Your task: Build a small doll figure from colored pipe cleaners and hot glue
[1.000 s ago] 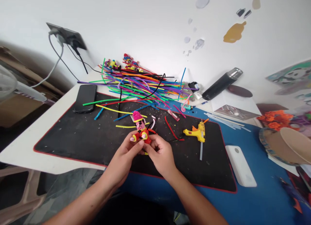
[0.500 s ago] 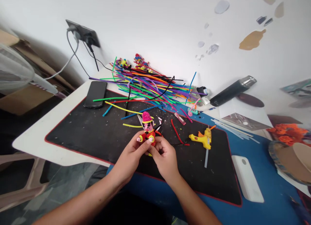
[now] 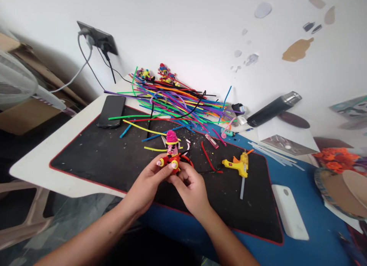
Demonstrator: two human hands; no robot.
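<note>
Upright between both hands is a small pipe-cleaner doll (image 3: 172, 148) with a bright pink hat, a pink face, a red body and yellow cuffs. My left hand (image 3: 150, 176) is closed round its body from the left, thumb across the front. From the right, the fingers of my right hand (image 3: 190, 185) pinch the doll's lower part; the exact contact is hidden by the fingers. Behind the doll, the tip of a metal blade (image 3: 164, 140) shows on the black mat (image 3: 97, 155). A yellow glue gun (image 3: 239, 164) lies to the right of the hands.
A heap of coloured pipe cleaners (image 3: 172, 99) runs along the wall, with several small dolls (image 3: 164, 71) behind it. A black phone (image 3: 111, 111) lies on the left. At the right are a dark flask (image 3: 273, 109), glue sticks (image 3: 276, 155) and a white power bank (image 3: 291, 211).
Both hands have shifted slightly left with the doll, which has tilted and turned a little. The grip stays on it.
</note>
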